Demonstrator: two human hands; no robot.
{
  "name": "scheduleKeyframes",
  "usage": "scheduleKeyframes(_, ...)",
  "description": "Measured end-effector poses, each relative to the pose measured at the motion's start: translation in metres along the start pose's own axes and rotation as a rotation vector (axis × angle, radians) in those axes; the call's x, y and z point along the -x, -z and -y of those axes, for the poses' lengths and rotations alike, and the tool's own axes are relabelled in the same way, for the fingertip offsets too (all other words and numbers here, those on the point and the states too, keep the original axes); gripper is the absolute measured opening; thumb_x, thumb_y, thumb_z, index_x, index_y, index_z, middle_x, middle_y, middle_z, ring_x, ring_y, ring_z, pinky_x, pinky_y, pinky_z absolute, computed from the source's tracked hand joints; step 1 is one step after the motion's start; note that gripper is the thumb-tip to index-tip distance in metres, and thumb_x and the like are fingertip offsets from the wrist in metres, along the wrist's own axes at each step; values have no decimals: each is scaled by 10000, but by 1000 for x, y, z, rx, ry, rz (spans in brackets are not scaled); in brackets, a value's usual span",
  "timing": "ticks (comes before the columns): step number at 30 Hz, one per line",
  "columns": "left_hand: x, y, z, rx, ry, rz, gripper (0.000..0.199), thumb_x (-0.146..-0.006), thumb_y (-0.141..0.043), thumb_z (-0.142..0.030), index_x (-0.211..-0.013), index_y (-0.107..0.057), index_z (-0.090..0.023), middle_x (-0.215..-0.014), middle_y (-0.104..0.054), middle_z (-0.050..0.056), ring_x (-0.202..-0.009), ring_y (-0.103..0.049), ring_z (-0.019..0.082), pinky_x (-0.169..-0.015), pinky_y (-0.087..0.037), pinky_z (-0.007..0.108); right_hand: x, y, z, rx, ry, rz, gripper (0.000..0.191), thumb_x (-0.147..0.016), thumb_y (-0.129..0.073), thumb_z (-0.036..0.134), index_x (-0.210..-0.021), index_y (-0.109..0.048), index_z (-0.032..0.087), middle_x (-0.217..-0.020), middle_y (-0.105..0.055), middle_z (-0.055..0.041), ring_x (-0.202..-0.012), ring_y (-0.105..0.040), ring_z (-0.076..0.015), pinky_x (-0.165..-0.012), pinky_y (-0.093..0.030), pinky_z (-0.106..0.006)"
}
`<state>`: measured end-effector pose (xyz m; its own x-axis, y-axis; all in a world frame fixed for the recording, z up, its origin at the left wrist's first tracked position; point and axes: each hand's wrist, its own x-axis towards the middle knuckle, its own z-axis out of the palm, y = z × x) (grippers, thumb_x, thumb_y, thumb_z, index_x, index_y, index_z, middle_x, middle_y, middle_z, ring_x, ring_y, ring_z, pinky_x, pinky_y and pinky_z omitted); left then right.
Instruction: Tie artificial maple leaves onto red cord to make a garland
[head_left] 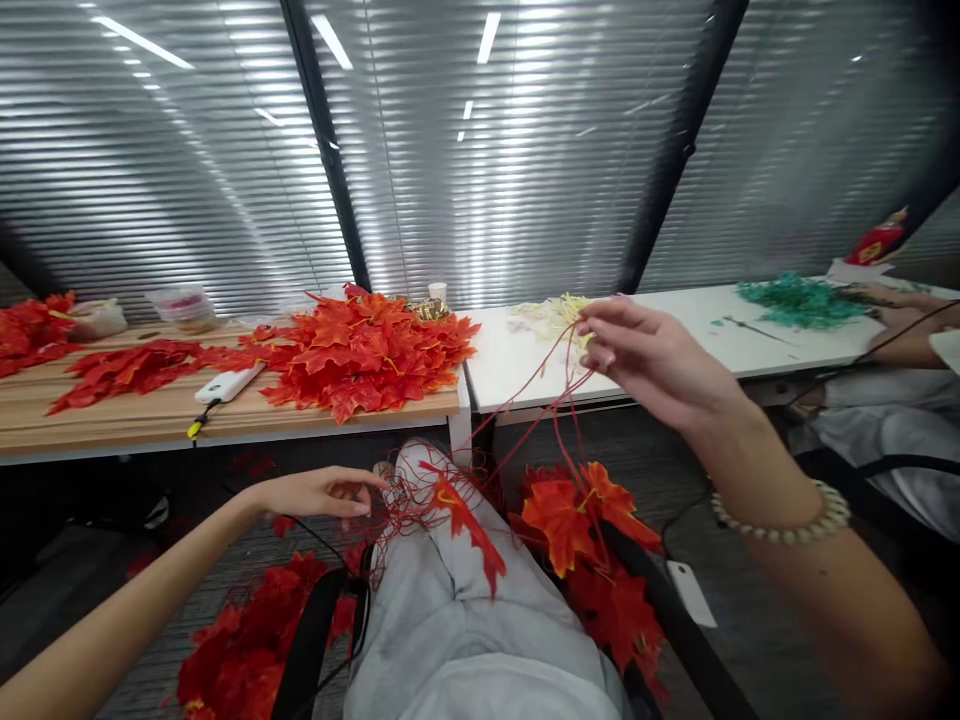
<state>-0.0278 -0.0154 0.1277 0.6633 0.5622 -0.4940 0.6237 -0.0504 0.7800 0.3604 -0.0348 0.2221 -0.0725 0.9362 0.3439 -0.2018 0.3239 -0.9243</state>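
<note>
Thin red stems (pixel 517 400) rise from a tangle (pixel 409 500) on my lap to my right hand (pixel 649 360), whose fingertips are pinched on them. Beside the tangle's left edge is my left hand (pixel 330 494), fingers loosely bent and apart, with no object visible in it. One red leaf (pixel 472 525) lies over my grey trousers, joined to the tangle. More red and orange leaves (pixel 559 520) hang below my right hand, by the right armrest.
A big heap of red leaves (pixel 367 350) covers part of the wooden table (pixel 150 425), near a white device (pixel 229 383). On the white table (pixel 675 345) lie yellow strands (pixel 559 312) and green strands (pixel 802 300). Another person's hands (pixel 896 310) are at the right. Black armrests flank my legs.
</note>
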Motion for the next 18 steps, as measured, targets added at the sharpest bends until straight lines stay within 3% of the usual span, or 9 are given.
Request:
scheduleKeyframes(3, -15, -12, 16, -239, 12, 66, 321, -790, -511, -390, -861, -680, -127, -771, -630, 41, -662, -551, 136, -612, -416, 208, 10, -11, -8, 38, -16, 63, 193, -694, -687, 245, -874, -643, 191, -839, -611, -16, -558, -487, -46, -570, -457, -226)
scheduleKeyframes(5, -25, -24, 23, -492, 56, 95, 300, -766, -535, -358, -654, -681, -120, -641, -625, 49, -591, -542, 149, -571, -405, 226, 14, -18, -12, 51, -20, 101, 205, -701, -683, 257, -884, -637, 176, -838, -618, -24, -562, -507, -53, -564, -467, -225)
scheduleKeyframes(8, -40, -49, 19, -698, 33, 19, 209, -739, -574, -305, -697, -680, -130, -701, -655, 84, -672, -580, 206, -660, -421, 288, 16, -30, -17, 37, -35, 161, 205, -714, -672, 263, -887, -628, 161, -853, -626, -36, -564, -528, -58, -552, -477, -221)
scheduleKeyframes(11, -61, -75, 0, -602, -237, -98, 316, -839, -457, -357, -1002, -627, -146, -983, -645, 114, -896, -582, 228, -807, -407, 309, 15, -41, -21, 23, -53, 214, 206, -727, -659, 269, -893, -621, 153, -877, -631, -46, -577, -549, -61, -550, -486, -216)
scheduleKeyframes(14, -86, -99, -14, -327, -370, -38, 389, -893, -343, -393, -1062, -589, -144, -1041, -632, 107, -937, -578, 201, -835, -409, 288, 14, -49, -24, 25, -46, 222, 210, -729, -654, 280, -885, -615, 145, -883, -633, -51, -602, -576, -74, -558, -501, -223)
scheduleKeyframes(18, -112, -125, -8, -74, -383, -20, 427, -698, -654, -397, -1047, -585, -161, -1059, -625, 85, -952, -564, 223, -843, -408, 306, 13, -49, -24, 44, 17, 168, 199, -725, -654, 281, -867, -613, 147, -890, -630, -48, -623, -590, -80, -586, -524, -239)
